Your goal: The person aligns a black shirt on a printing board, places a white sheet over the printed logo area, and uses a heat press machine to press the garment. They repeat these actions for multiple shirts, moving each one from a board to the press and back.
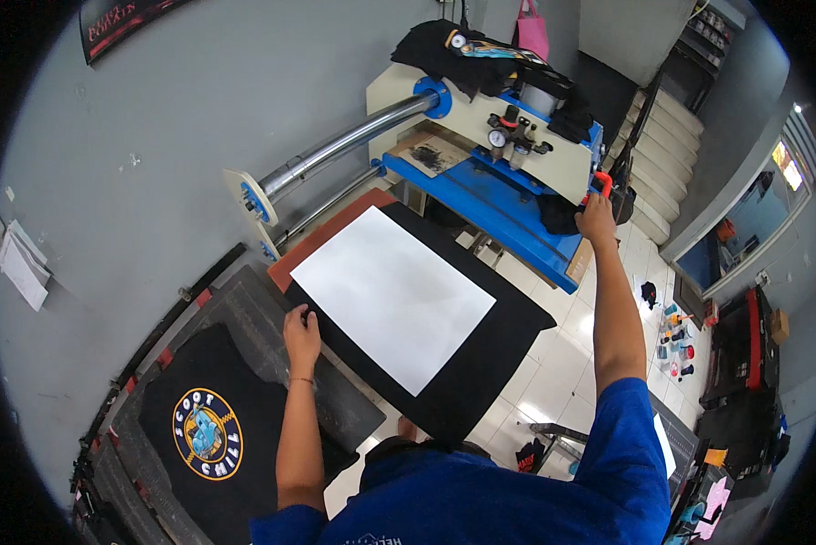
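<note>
A black garment (499, 341) is spread over the heat press's lower bed, with a white sheet (394, 295) lying flat on top. My left hand (301, 334) is closed at the garment's left edge; a bit of black shows between its fingers, but I cannot make out whether it is cloth or a small object. Stretched far to the right, my right hand (595, 220) grips a red handle (603, 183) on the side of the cream-and-blue heat press (481, 204). The press's blue frame stands beyond the garment, away from it.
Left of me, a black T-shirt with a round scooter print (206, 434) lies on a dark table (335, 400). Steel rails (344, 141) run along the press. Dark cloths (444, 59) sit on top of it. Small bottles (676, 341) stand on the tiled floor near the stairs (658, 154).
</note>
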The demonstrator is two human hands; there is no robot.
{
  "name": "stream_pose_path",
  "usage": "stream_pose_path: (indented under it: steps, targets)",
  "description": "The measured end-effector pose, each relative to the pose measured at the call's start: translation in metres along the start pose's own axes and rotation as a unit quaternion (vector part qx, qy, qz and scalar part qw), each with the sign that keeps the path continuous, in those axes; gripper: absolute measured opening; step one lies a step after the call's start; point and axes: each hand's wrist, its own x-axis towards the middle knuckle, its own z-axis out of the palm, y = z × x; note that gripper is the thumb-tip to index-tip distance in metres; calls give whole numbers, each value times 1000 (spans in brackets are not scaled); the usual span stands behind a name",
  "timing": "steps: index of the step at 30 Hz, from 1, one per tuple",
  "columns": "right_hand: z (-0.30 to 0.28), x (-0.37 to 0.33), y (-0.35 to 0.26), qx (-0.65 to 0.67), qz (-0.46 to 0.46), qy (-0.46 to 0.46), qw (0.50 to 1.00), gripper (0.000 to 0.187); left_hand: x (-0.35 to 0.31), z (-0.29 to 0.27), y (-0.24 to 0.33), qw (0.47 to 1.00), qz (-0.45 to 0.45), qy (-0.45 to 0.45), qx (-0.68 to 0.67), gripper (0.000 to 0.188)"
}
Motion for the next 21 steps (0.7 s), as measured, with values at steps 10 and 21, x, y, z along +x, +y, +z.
stream_pose_path:
  steps: [10,21]
  targets:
    - [36,21,18,29,-30,62,997,72,84,19,-39,981,-12,29,190,39]
    - [27,-105,-80,263,-54,119,956,55,124,34,-60,963,-51,-47,262,35]
